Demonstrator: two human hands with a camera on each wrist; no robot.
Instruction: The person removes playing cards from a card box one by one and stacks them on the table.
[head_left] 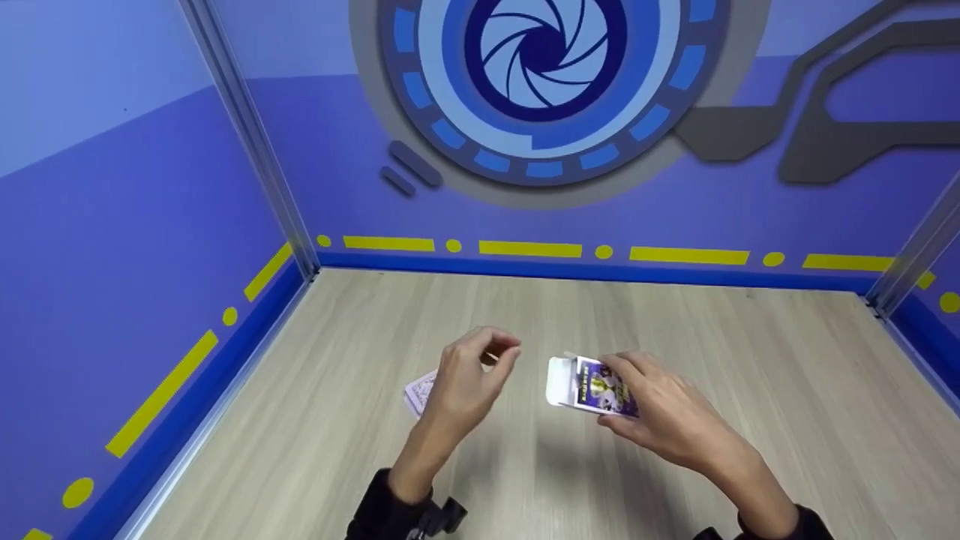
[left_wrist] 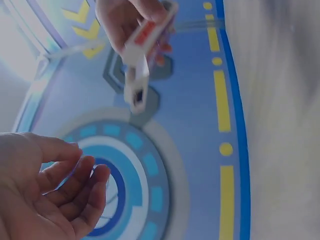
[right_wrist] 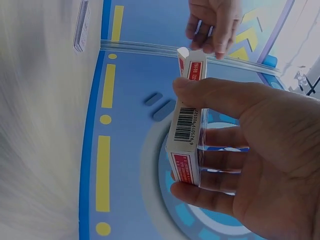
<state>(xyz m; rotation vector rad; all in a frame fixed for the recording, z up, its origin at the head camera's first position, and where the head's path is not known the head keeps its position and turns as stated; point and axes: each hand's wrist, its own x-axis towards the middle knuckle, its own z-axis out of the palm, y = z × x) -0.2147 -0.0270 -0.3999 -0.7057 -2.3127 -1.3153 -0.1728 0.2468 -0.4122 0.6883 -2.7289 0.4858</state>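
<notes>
My right hand [head_left: 667, 409] grips a small playing-card box [head_left: 606, 386], holding it above the table between thumb and fingers. Its white end flap [head_left: 559, 381] hangs open toward the left hand. In the right wrist view, a barcode [right_wrist: 185, 124] shows on the narrow side of the box, with my thumb lying across it. My left hand [head_left: 469, 375] hovers left of the box, fingers loosely bent, nothing between them in the left wrist view. Beneath and behind that hand lies a stack of patterned playing cards [head_left: 421, 391], partly hidden by it.
A light wood-grain table [head_left: 360, 322] spreads under both hands. Blue printed panels [head_left: 315, 157] with yellow stripes wall it in at the back and sides, joined by metal corner posts [head_left: 251, 135].
</notes>
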